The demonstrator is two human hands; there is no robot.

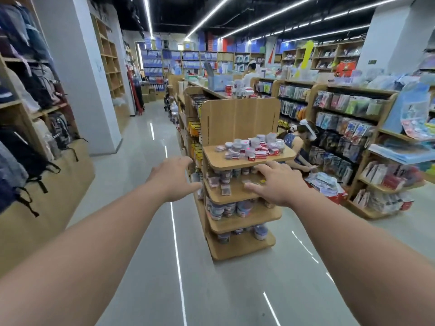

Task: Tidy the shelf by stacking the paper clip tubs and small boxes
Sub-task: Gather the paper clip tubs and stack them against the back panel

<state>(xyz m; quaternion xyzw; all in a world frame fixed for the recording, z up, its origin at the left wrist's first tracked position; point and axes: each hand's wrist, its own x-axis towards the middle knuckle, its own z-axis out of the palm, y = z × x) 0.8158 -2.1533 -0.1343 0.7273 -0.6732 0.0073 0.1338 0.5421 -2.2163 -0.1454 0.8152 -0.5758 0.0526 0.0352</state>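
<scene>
Both arms out toward the wooden display stand (242, 118). Left hand (175, 178) & right hand (275, 182) are spread, fingers loose, holding nothing. Paper clip tubs (237, 145) & small boxes (261, 153) sit jumbled on the top shelf (249, 162), probably unstacked, but it's blurry from here. I reckon all the stacking's left.

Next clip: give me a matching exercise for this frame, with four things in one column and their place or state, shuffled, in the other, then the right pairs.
Things:
1. left hand
2. right hand
3. small boxes
4. backpacks

Places or states:
A. hanging at the far left of the view
B. lying loose on the top tier of the wooden stand
C. open, in the air to the left of the stand
D. open, in front of the stand's second tier

Pairs: 1-C, 2-D, 3-B, 4-A
</scene>
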